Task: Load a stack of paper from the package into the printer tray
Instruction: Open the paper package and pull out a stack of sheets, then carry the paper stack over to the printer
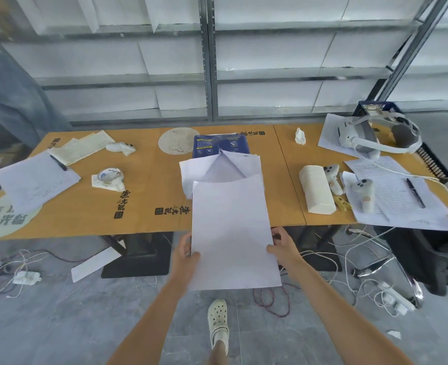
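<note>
A stack of white paper (232,227) juts out over the near edge of the table. My left hand (184,252) grips its left edge and my right hand (283,246) grips its right edge. Behind it on the table lies the blue paper package (219,144), torn open, its white wrapper flaps (217,167) spread toward me. No printer or printer tray is in view.
The cardboard-covered table (144,201) carries loose sheets (33,180) and a pen at the left, a paper roll (316,189), two controllers (363,191), a headset (372,138) and papers at the right. Cables (349,262) lie on the floor below. A person stands at the far left.
</note>
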